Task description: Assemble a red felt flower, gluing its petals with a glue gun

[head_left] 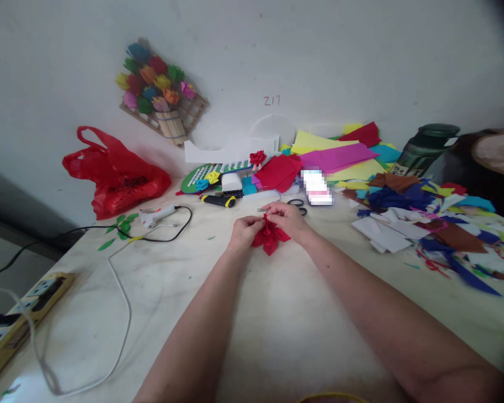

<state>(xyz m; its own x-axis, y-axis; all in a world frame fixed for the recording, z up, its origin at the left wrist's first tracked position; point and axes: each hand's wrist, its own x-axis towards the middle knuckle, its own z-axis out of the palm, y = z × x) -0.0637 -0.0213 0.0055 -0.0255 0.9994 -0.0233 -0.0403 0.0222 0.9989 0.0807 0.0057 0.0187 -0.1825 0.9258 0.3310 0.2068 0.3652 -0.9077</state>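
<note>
Both hands meet over the middle of the table (273, 336), with a red flower (270, 244) between them. The left hand (244, 232) has its thumb and fingers together on the flower's left side, and the right hand (292, 219) is clamped on its upper part, thumb against fingers. The folded petals spread below the fingertips, toward the person; whether they touch the table I cannot tell.

Just beyond the right hand lie the scissors (303, 211), partly hidden by it, and past them a phone (317, 187) with a blurred screen. A black and yellow knife (218, 201) lies beyond the left hand. Further left are the glue gun (157, 215), with a black cord, and some green leaves (125, 225) beside it. A red bag (117, 176) stands behind these, and a power strip (46, 296) sits at the far left.

At the back, red sheets (278, 172) lie near pink and yellow ones. On the right, mixed scraps (437, 224) are heaped in front of a dark green bottle (428, 148). A colourful bouquet (155, 84) is on the wall, left of a handwritten number
</note>
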